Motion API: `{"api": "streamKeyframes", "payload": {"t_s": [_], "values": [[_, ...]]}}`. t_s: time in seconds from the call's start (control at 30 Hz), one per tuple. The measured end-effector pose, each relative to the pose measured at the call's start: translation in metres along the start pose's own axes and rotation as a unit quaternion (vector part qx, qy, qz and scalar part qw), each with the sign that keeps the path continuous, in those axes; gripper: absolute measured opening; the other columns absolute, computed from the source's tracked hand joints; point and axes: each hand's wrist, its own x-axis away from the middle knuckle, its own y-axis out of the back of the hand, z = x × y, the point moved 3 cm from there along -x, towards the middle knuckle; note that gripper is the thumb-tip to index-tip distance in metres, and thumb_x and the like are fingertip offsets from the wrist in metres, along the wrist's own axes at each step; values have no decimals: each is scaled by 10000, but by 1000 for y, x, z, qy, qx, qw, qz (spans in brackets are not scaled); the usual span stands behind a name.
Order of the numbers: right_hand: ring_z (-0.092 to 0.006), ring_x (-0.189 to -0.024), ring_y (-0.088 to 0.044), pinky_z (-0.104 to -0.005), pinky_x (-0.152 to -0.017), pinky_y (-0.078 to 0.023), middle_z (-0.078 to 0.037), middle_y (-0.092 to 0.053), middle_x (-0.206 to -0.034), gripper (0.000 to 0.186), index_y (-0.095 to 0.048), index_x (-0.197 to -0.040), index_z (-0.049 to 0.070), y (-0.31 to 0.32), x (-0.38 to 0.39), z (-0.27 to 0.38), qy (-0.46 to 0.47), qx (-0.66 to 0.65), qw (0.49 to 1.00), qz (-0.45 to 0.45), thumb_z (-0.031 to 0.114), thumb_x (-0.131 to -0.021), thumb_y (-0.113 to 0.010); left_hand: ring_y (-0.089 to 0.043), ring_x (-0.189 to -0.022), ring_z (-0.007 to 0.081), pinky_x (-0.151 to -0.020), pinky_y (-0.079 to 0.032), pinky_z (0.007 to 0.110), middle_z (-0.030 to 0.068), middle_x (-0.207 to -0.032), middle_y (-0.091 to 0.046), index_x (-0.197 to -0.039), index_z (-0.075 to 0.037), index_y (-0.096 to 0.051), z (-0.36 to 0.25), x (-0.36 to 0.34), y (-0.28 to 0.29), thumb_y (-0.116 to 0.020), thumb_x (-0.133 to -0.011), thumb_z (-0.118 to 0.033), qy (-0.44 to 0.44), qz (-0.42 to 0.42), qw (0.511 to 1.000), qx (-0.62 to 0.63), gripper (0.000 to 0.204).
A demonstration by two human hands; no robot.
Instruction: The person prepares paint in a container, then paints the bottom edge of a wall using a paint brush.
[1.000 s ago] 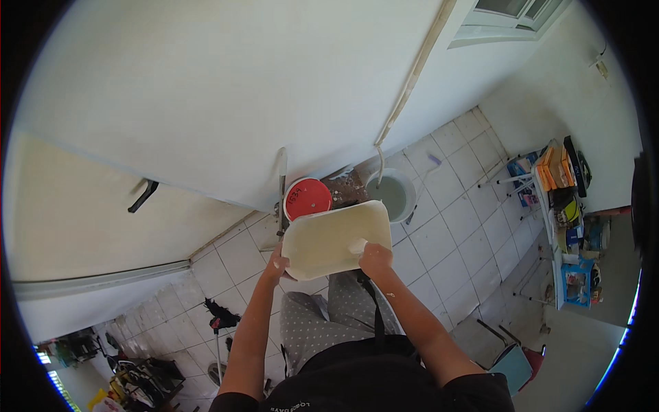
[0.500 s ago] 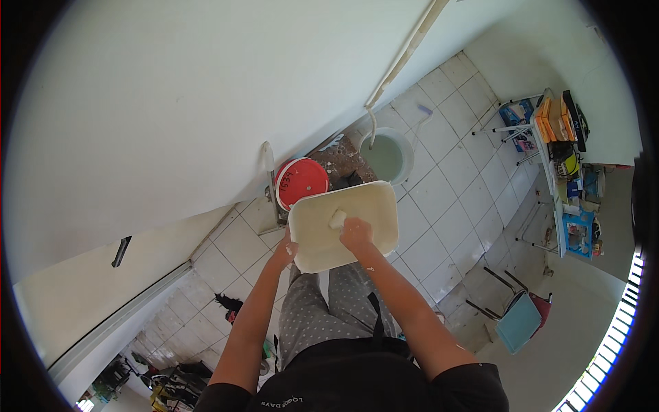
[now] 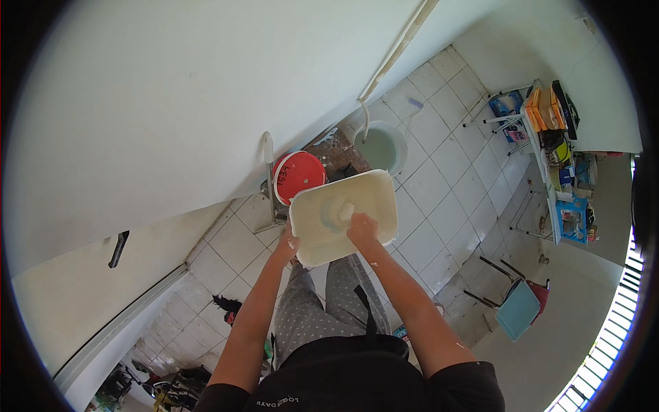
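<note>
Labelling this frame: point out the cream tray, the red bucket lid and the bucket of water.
cream tray (image 3: 374, 199): head view, bare inner face near its far right corner.
red bucket lid (image 3: 299, 174): head view, middle of the lid's top.
bucket of water (image 3: 379, 150): head view, water surface inside.

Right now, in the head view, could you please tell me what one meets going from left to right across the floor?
Red bucket lid → cream tub in both hands → pale green bucket → teal folding chair → cluttered shelf rack.

White wall (image 3: 171, 103), tiled floor (image 3: 446, 178)
</note>
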Motion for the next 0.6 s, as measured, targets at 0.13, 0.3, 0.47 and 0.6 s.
{"api": "streamKeyframes", "payload": {"t_s": [0.13,0.3,0.47,0.6], "values": [[-332,-823,-704,-428,-738,-563,-167,-704,-840,164,-720,-864,53,-3,12,-6,31,-1,999,20,165,-772,-645,-535,-1122,281,-911,-474,354,178,-1338,-484,-1550,-141,-120,0,-3,1,-498,-755,-157,68,20,997,19,880],[-344,-820,-701,-436,-737,-562,-175,-704,-840,181,-719,-859,51,19,7,-16,69,37,995,58,198,-802,-629,-489,-1210,293,-994,-429,368,175,-1385,-451,-1551,-136,-96,0,-2,8,-495,-744,-140,31,9,999,13,901],[-319,-877,-707,-403,-758,-567,-161,-713,-913,173,-732,-894,73,12,-5,-4,-19,-16,1000,10,148,-783,-624,-369,-1364,313,-1112,-299,351,218,-1478,-366,-1541,-74,-123,-25,-2,-15,-358,-795,-18,34,14,999,37,784],[-317,-890,-707,-405,-763,-566,-156,-714,-915,179,-733,-907,76,3,10,9,7,-16,998,55,150,-785,-625,-367,-1365,317,-1119,-290,359,210,-1478,-368,-1536,-63,-132,-29,3,-7,-358,-814,-36,31,2,999,28,757]]}}
